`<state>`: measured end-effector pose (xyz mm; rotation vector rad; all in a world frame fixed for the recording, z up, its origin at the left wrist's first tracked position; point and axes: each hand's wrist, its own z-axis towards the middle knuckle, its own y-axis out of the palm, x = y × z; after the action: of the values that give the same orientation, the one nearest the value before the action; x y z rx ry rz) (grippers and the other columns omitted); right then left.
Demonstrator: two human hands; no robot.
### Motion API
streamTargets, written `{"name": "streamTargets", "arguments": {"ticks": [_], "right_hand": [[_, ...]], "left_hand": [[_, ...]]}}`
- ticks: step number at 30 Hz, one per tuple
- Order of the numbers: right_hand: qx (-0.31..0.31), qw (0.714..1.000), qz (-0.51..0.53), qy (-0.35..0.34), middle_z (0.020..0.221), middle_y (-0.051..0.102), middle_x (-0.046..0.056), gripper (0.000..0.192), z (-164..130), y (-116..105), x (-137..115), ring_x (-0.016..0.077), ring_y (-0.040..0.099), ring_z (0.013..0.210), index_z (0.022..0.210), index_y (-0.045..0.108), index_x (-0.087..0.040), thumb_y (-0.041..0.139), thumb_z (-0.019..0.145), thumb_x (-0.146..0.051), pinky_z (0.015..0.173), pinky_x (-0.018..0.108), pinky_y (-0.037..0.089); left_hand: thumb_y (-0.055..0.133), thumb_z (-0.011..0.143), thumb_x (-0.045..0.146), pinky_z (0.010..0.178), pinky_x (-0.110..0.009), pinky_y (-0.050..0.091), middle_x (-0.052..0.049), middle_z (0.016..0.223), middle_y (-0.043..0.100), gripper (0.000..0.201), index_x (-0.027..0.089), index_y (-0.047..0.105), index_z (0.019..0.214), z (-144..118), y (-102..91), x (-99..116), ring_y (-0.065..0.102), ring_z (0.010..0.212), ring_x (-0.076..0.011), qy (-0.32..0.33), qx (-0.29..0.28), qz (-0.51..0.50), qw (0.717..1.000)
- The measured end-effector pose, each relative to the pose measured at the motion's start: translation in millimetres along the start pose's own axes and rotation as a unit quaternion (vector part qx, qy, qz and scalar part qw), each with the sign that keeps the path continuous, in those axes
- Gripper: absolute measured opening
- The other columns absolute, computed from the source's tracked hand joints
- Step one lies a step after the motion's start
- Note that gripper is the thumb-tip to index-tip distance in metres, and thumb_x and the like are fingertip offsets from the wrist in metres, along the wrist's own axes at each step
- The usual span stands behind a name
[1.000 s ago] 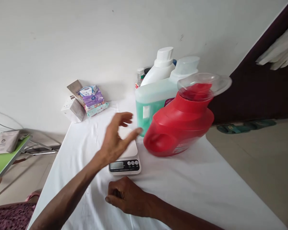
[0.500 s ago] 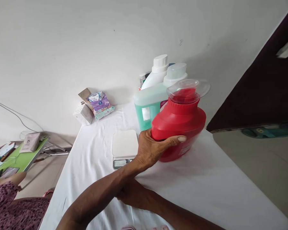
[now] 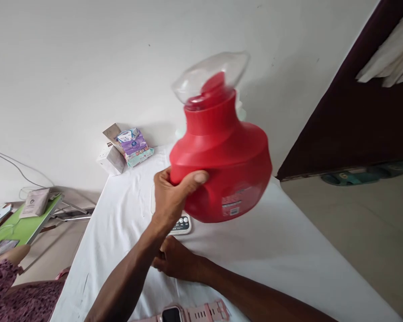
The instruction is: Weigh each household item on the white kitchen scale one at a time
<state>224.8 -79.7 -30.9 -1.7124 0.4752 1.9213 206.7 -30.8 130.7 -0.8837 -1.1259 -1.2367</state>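
Lifted clear of the surface (image 3: 298, 268) since half a second ago, the red jug (image 3: 225, 156) now hangs in the air in the left hand (image 3: 170, 197), whereas before it stood on the white cloth with that hand just wrapping its side. It has also swung toward the camera, so it now hides the green and white bottles that stood behind it.

The left hand clamps the jug's lower left shoulder, thumb across the front and fingers behind, out of sight. The jug sits up and to the right of that hand, its long axis nearly upright and leaning a little to the right at the top, where the clear cap (image 3: 211, 74) is blurred. Directly below the jug and just beyond the left hand lies the scale (image 3: 181, 223), mostly covered, with only its button strip showing.

The right hand (image 3: 176, 261) rests knuckles-up on the cloth, below and near the left wrist, curled loosely; it holds nothing that I can see. Nearer than it, at the bottom edge, lies a pink watch (image 3: 195, 313). Well beyond the left hand, against the wall, sit tissue packs (image 3: 134, 145).
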Motion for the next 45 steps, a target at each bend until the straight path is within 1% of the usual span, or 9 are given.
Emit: {"name": "streamTargets", "arguments": {"ticks": [3,7,11,15,19,30,39,41,45], "right_hand": [[0.007,1.0,0.0,0.021,0.062,0.06,-0.004,0.02,0,0,-2,0.0148,0.055,0.064,0.069,0.056,-0.02,0.072,0.082,-0.02,0.062,0.027,0.039],[-0.008,0.999,-0.002,0.038,0.064,0.061,-0.005,0.021,-3,-2,-7,0.0119,0.054,0.062,0.073,0.059,-0.019,0.071,0.09,-0.023,0.064,0.024,0.041],[-0.01,0.999,-0.005,0.03,0.064,0.061,-0.006,0.021,-3,-1,-5,0.0106,0.053,0.06,0.075,0.059,-0.019,0.07,0.092,-0.023,0.063,0.023,0.041],[-0.009,0.999,-0.002,0.039,0.064,0.061,-0.006,0.019,-2,0,-3,0.0104,0.054,0.059,0.077,0.061,-0.019,0.07,0.093,-0.024,0.062,0.023,0.041],[-0.004,0.999,-0.005,0.043,0.063,0.061,-0.005,0.019,-3,0,-6,0.0108,0.054,0.059,0.076,0.062,-0.019,0.07,0.092,-0.025,0.063,0.024,0.042],[-0.001,1.0,-0.006,0.029,0.064,0.058,-0.005,0.02,-4,-2,-6,0.0108,0.054,0.061,0.077,0.063,-0.018,0.07,0.094,-0.026,0.065,0.024,0.041],[-0.005,1.0,-0.009,0.02,0.063,0.059,-0.004,0.019,-4,-3,-4,0.0115,0.053,0.061,0.077,0.064,-0.019,0.069,0.094,-0.027,0.062,0.024,0.04],[-0.002,1.0,-0.015,0.02,0.063,0.058,-0.004,0.019,-4,-3,-4,0.0112,0.052,0.06,0.077,0.065,-0.018,0.068,0.093,-0.026,0.062,0.024,0.039],[-0.001,1.0,-0.025,0.017,0.064,0.058,-0.004,0.018,-4,-4,-6,0.0111,0.051,0.06,0.078,0.067,-0.018,0.068,0.094,-0.027,0.062,0.025,0.039]], "left_hand": [[0.089,0.058,0.079,0.042,-0.025,0.031,0.007,0.047,0.032,0.071,0.021,0.048,0.053,6,-27.3,12,0.026,0.044,-0.0057,0.064,0.049,0.01,0.997],[0.089,0.058,0.079,0.04,-0.024,0.025,0.008,0.049,0.022,0.078,0.022,0.036,0.053,14,-64.2,20,0.019,0.045,-0.0046,0.11,0.101,0.018,0.989],[0.088,0.062,0.077,0.04,-0.024,0.022,0.008,0.051,0.02,0.079,0.023,0.031,0.055,19,-95.0,16,0.017,0.046,-0.0042,0.115,0.127,0.025,0.985],[0.088,0.059,0.078,0.04,-0.024,0.018,0.008,0.05,0.02,0.081,0.023,0.029,0.055,23,-115.3,3,0.017,0.045,-0.004,0.094,0.136,0.033,0.986],[0.089,0.057,0.077,0.04,-0.023,0.017,0.009,0.05,0.02,0.081,0.023,0.028,0.053,26,-123.9,-9,0.017,0.045,-0.0035,0.071,0.128,0.029,0.989],[0.092,0.051,0.071,0.04,-0.023,0.018,0.009,0.047,0.02,0.08,0.023,0.028,0.05,36,-127.4,-31,0.019,0.045,-0.0032,0.047,0.12,0.041,0.991],[0.09,0.058,0.078,0.041,-0.023,0.018,0.009,0.048,0.022,0.081,0.022,0.033,0.052,44,-142.4,-37,0.019,0.043,-0.0034,0.027,0.047,0.025,0.998],[0.089,0.06,0.079,0.042,-0.023,0.026,0.007,0.048,0.027,0.077,0.021,0.038,0.052,45,-148.5,-35,0.026,0.044,-0.0052,0.025,0.033,0.035,0.999],[0.076,0.071,0.085,0.052,-0.027,0.044,-0.001,0.06,0.054,0.067,0.021,0.061,0.065,52,-167.3,-39,0.053,0.057,-0.0143,0.053,0.05,0.051,0.996]]}}
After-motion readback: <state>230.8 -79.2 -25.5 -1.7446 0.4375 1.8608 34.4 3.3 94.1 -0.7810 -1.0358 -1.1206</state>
